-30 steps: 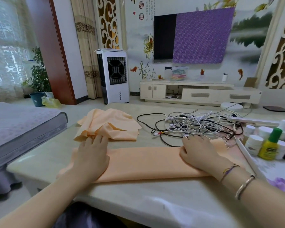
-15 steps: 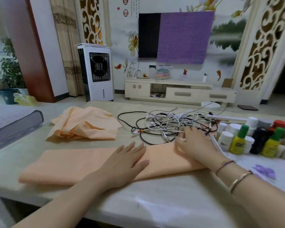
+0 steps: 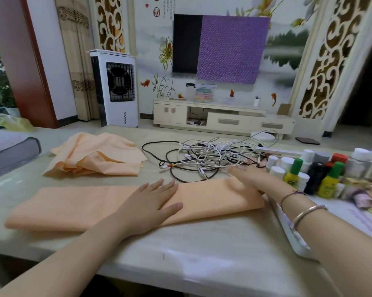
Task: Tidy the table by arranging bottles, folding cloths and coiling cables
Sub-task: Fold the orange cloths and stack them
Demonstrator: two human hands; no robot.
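Head view: we press both flat palms, left hand (image 3: pixel 151 202) and right hand (image 3: pixel 248 179), on the folded cloth (image 3: pixel 73 204), lying left-right.

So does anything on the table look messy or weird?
Yes. The cables lie in one tangled heap behind the right hand, and a second orange cloth sits crumpled behind the flat folded cloth.
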